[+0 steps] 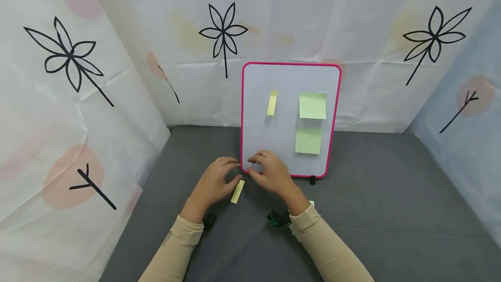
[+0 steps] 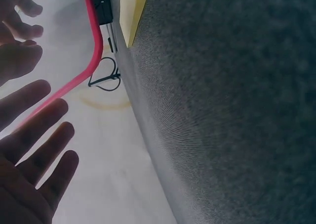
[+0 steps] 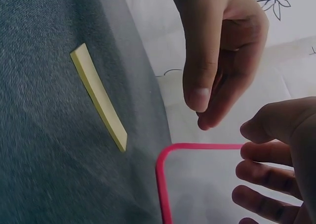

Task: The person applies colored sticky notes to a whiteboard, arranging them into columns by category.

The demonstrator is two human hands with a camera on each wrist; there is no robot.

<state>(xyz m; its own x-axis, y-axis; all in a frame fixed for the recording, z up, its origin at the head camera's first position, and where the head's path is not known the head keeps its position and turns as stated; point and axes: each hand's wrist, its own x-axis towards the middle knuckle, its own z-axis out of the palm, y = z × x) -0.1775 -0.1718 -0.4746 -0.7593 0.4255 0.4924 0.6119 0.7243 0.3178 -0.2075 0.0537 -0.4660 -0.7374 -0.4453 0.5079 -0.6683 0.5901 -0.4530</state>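
A whiteboard [image 1: 282,77] with a pink rim stands upright on the grey cloth. My left hand [image 1: 216,182] hovers by its lower left corner, fingers loosely bent and nothing seen between them. Just right of it, my right hand [image 1: 272,172] is in front of the board's lower left part, thumb and fingers apart in the head view. Whether it touches the board is unclear. Below the two hands lies a narrow yellow sticky-note pad [image 1: 237,192], which also shows beside the hands in the right wrist view [image 3: 101,100]. A yellow sticky strip [image 1: 272,102] is stuck on the board's upper middle.
Two pale green sticky notes, an upper note [image 1: 312,105] and a lower note [image 1: 308,141], are on the board's right side. A black foot [image 1: 312,180] supports its bottom edge. Something pale [image 1: 312,203] peeks out by my right wrist. Patterned white cloth [image 1: 156,21] hangs around the table.
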